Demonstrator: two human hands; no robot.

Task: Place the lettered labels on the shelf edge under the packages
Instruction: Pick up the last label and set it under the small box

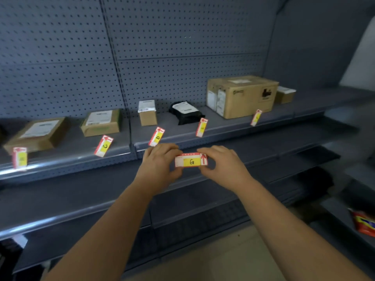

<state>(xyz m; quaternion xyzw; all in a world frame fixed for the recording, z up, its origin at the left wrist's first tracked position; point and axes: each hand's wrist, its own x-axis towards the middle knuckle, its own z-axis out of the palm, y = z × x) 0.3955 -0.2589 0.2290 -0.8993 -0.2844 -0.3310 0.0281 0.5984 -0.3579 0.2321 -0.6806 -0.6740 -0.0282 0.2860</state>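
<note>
Against grey shelving (pixel 233 129), left hand (pixel 160 162) and right hand (pixel 222 166) pinch G label (pixel 191 161) between fingers (pixel 204 150).

Six labels (pixel 191 160), five boxes (pixel 241 96), one black bag (pixel 185 112), one red packet (pixel 364 224).

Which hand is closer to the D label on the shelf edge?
Left. The left hand is just below the D label; the right hand is farther to the right, on the other end of the G label that both hands pinch.
</note>
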